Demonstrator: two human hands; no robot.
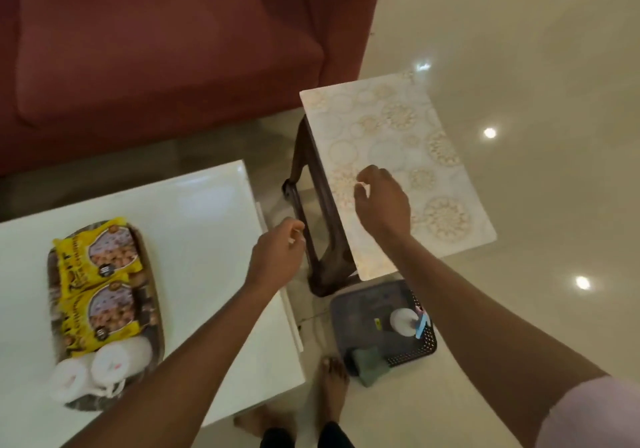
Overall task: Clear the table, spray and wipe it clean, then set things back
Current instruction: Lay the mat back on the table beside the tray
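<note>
A small dark-legged side table carries a white placemat (394, 142) with a gold circle pattern. My right hand (382, 201) hovers over the mat's near left part, fingers loosely curled, holding nothing I can see. My left hand (277, 253) hangs in the gap between the two tables, fingers also loosely curled and empty. On the white coffee table (207, 212) at the left lies an oval tray (152, 330) with two yellow snack packets (100, 285) and two white cups (100, 368). On the floor stands a dark basket (363, 305) holding a white spray bottle (403, 323) and a green cloth (369, 364).
A maroon sofa (166, 49) fills the back left, close behind both tables. Glossy cream floor tiles (536, 66) stretch to the right. My bare feet (332, 385) stand between the coffee table's corner and the basket.
</note>
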